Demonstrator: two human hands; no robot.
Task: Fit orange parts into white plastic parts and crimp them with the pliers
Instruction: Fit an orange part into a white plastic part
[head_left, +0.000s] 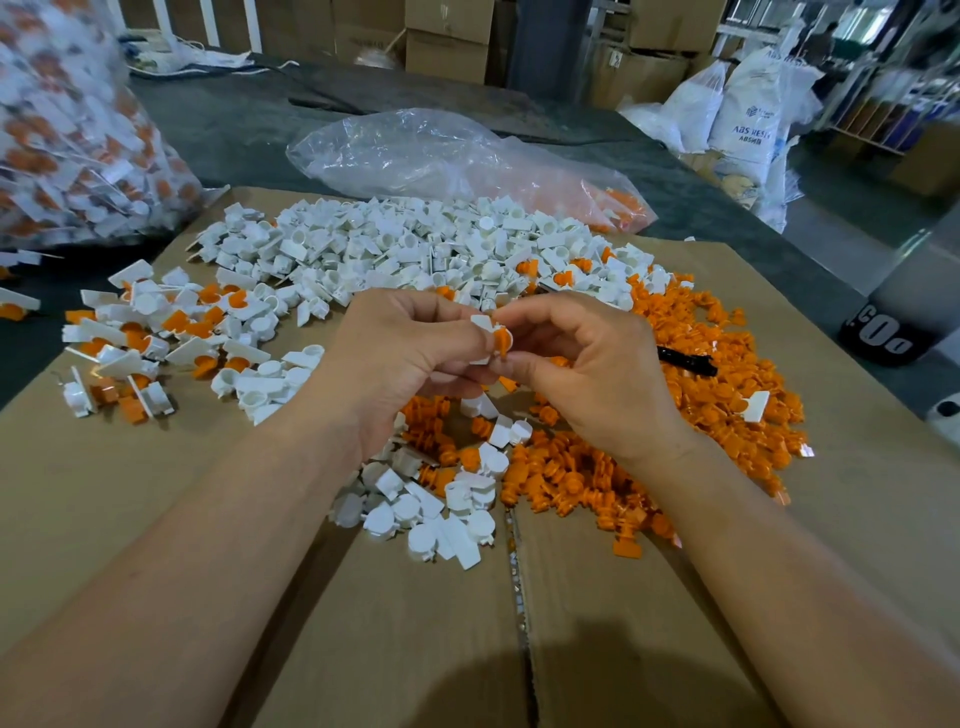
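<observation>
On the cardboard sheet that covers the bench, a loose pile of joined pieces lies at the far left, close to the heap of white parts. A careless drop could mix crimped and uncrimped pieces, which would be hard to sort out afterwards. At centre, above the cardboard, the left grip pinches one white part between thumb and fingertips. The right grip, just beside it, pinches an orange part that touches the white one. How deep it sits cannot be told. Both holds are fingertip holds on small, smooth plastic, so a push off the socket's line would likely seat the orange part crooked or flick one piece out into the loose parts below. A black tool, probably the pliers, lies half buried in the orange heap to the right. Reaching for it means freeing the right grip, and the uncrimped pair, held in one hand only, could work apart. Pulling the tool out may also scatter orange parts toward the bench edge.
</observation>
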